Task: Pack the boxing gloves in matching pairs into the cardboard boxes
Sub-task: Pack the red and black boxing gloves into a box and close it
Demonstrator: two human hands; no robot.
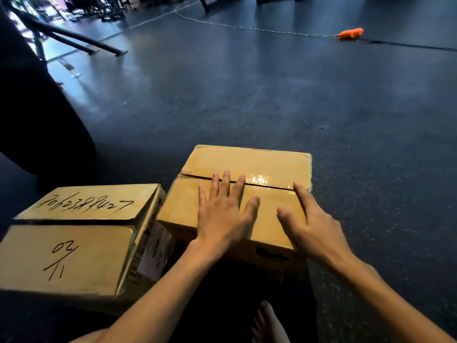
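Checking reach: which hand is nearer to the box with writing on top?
Left. The left hand lies flat on the plain box, just right of the written box; the right hand lies farther right on that plain box.

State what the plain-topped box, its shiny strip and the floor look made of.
The plain-topped box: brown cardboard, matte, creased flap edges. Its shiny strip: probably clear plastic packing tape, glaring along the seam. The floor: dark, speckled, faintly glossy, perhaps rubber matting.

The handwritten cardboard box (74,256) is sitting closed on the floor (247,95), near left; the taped cardboard box (247,162) is sitting closed just right.
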